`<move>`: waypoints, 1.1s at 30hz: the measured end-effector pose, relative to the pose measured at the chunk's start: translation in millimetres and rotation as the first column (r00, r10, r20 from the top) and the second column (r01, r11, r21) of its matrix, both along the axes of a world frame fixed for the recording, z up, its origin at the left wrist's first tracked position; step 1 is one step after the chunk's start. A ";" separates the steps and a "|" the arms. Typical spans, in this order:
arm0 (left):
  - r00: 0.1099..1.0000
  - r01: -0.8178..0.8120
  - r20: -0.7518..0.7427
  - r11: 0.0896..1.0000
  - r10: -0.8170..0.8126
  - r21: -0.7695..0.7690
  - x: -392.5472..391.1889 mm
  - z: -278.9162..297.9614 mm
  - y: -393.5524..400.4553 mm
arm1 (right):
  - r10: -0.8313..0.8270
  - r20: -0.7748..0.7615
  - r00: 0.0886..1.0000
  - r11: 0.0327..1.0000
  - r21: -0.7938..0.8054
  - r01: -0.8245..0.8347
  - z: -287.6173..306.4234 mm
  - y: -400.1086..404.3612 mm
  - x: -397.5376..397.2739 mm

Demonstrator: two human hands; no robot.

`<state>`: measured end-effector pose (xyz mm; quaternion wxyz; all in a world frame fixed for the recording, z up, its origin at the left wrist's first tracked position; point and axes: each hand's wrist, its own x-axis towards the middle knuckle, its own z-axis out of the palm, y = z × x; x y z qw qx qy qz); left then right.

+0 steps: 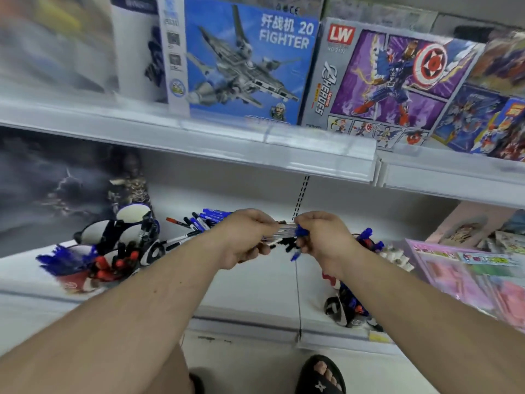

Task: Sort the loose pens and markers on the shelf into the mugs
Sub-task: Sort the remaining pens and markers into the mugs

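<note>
Both my hands meet over the middle of the white lower shelf (255, 282). My left hand (245, 237) grips one end of a bundle of pens (284, 233) with clear barrels and black and blue caps. My right hand (322, 237) curls around the bundle's other end. Loose blue and black markers (199, 220) lie at the back of the shelf. On the left stands a cluster of mugs: a red mug (75, 280) with blue-capped pens, a mug of red-capped pens (113, 265), and dark mugs (133, 216) behind.
A tipped mug with pens (345, 308) lies near the shelf's front right edge. Pink packaged toys (468, 274) fill the right side. The upper shelf (312, 155) overhangs, carrying toy boxes (244, 61). A sandalled foot (321, 375) stands on the floor below.
</note>
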<state>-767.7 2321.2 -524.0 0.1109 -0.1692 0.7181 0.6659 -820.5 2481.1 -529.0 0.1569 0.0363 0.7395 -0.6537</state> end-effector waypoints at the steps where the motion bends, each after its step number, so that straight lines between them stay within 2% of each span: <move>1: 0.999 -0.034 -0.026 0.999 0.034 -0.021 3.2 0.9 -6.3 | 0.011 0.006 1.000 1.000 -0.012 -0.010 0.3 -11.1 3.7; 5: 0.985 -0.157 -0.087 0.985 0.151 -0.076 20.6 8.8 -49.7 | 0.115 0.006 0.993 0.993 0.007 -0.115 2.8 -51.9 13.1; 10: 0.895 -0.433 -0.130 0.901 0.427 -0.020 46.9 8.2 -115.6 | 0.184 -0.127 0.975 0.971 0.179 -0.160 -8.6 -113.2 18.3; 14: 0.757 -0.649 -0.104 0.761 0.645 -0.005 72.3 -11.7 -174.2 | 0.208 -0.099 0.973 0.966 0.178 -0.189 -27.3 -159.2 24.9; 21: 0.550 -0.816 -0.079 0.515 0.832 -0.263 122.0 -80.6 -288.0 | 0.324 -0.017 0.946 0.942 0.104 -0.321 -67.4 -206.3 36.3; 23: 0.555 -0.792 -0.105 0.485 0.825 -0.370 124.2 -95.6 -310.9 | 0.326 0.005 0.945 0.939 0.111 -0.324 -78.4 -211.5 35.2; 28: 0.732 -0.524 -0.138 0.422 0.667 -0.740 111.1 -103.6 -336.2 | 0.300 0.051 0.953 0.944 0.126 -0.304 -101.4 -213.8 25.1; 33: 0.872 -0.154 0.062 0.394 0.485 -0.906 90.7 -122.8 -347.0 | 0.256 0.114 0.960 0.950 0.155 -0.272 -124.9 -208.7 12.1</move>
